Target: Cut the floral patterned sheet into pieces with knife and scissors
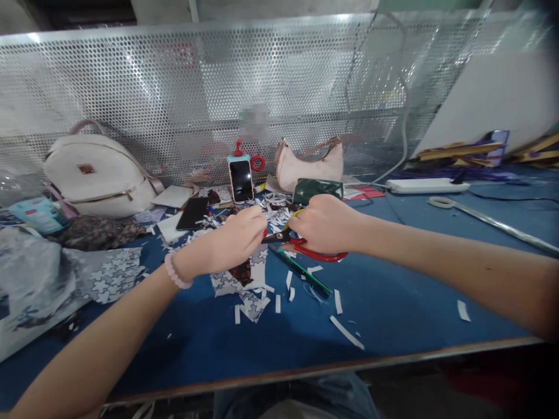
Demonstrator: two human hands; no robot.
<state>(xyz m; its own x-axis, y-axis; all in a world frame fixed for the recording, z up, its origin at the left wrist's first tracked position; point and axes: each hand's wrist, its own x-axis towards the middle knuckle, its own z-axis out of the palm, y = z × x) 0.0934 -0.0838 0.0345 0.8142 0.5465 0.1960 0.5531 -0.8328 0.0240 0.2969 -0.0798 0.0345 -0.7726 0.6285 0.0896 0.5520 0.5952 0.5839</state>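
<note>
My right hand (325,224) grips red-handled scissors (317,254) above the blue table (393,302), blades pointing left toward my left hand (233,238). My left hand, with a pink bead bracelet at the wrist, pinches a piece of patterned white and dark paper (244,273) that hangs down from the fingers right at the blades. White paper scraps (279,302) lie scattered under both hands. A green pencil (303,273) lies on the table just below the scissors.
Behind the hands stand a phone (241,180), a black phone (192,213), a pink handbag (312,163), a dark green pouch (317,189) and a white backpack (96,174) against a perforated metal screen. A power strip (428,185) and cable lie right; patterned sheets (109,273) lie left.
</note>
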